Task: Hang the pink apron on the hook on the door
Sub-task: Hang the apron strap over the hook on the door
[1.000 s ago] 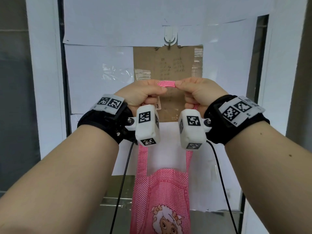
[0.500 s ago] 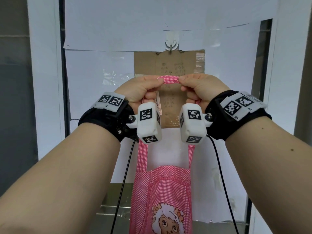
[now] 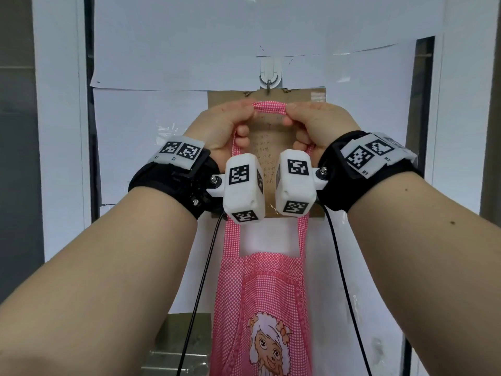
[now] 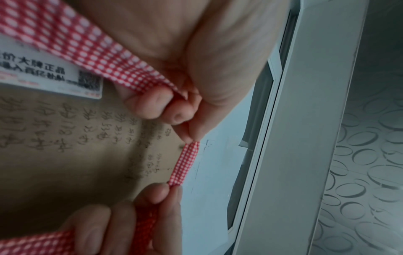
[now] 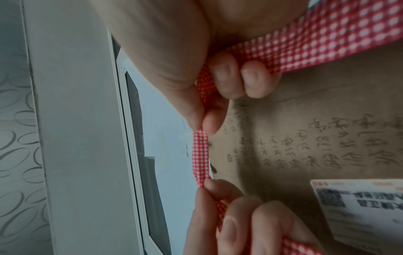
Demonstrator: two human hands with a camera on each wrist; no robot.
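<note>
Two bare forearms reach up from the bottom of the head view, each wearing a black wrist strap with white marker blocks (image 3: 244, 194) and thin black cables (image 3: 200, 289) hanging down. Left hand (image 3: 225, 128) and right hand (image 3: 315, 126) both raised side by side, each pinching the pink-and-white gingham neck strap (image 3: 269, 107) of the pink checked fabric apron (image 3: 268, 308), thumb against index finger, other fingers curled round the strap. Short stretch of strap pulled flat and taut between the two pinches; wrist views show the same, left fingertips (image 4: 179, 117) and right fingertips (image 5: 224, 77) clamped on the fabric. Apron body hangs straight below the hands, cartoon lamb print (image 3: 267, 340) on the bib, strap sides running down past both wrists. Strap top sits just below the small metal hook on its white plastic adhesive mount (image 3: 269, 77), not over it, gap visible. Behind the hands, brown cardboard sheet with handwriting (image 3: 267, 147) hangs from the hook against white paper sheets (image 3: 173, 55) covering the grey-framed door (image 3: 62, 104)
</note>
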